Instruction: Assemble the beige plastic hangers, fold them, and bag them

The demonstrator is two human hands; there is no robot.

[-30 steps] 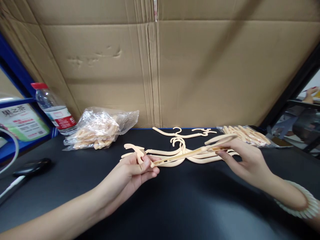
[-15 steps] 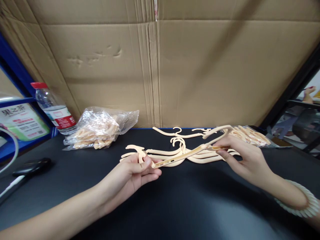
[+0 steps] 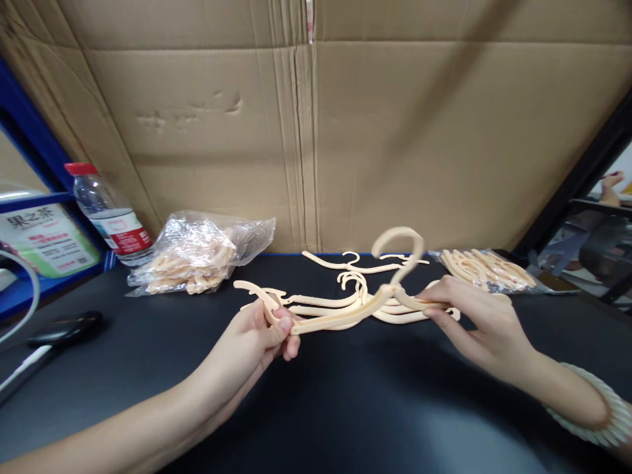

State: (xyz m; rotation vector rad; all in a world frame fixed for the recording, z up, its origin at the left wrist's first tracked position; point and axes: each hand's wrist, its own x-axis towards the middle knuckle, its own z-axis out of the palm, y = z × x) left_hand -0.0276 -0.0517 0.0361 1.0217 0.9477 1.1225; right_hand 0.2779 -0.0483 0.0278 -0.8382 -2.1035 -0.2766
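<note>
Between my two hands, raised above the black table, is a cream plastic folding hanger [image 3: 340, 321] with its hook pointing up. My left hand [image 3: 264, 339] pinches it near the left joint, where a short end piece sticks up to the left. On the other side, my right hand [image 3: 474, 316] grips the right arm of the hanger between thumb and fingers, which cover its far end. Just behind it lie several similar cream hangers [image 3: 320, 301], overlapping one another on the table, partly hidden by the held one.
A plastic bag of hanger parts [image 3: 192, 263] lies at the left, by a bottle with a red cap [image 3: 116, 224]. Another bagged bundle [image 3: 488, 270] is at the back right. A black mouse-like device [image 3: 66, 329] sits left. Cardboard [image 3: 222, 164] walls the back.
The held hanger has been turned over: its hook swung from pointing right to upright, and its smooth side shows now. My left hand has shifted slightly left.
</note>
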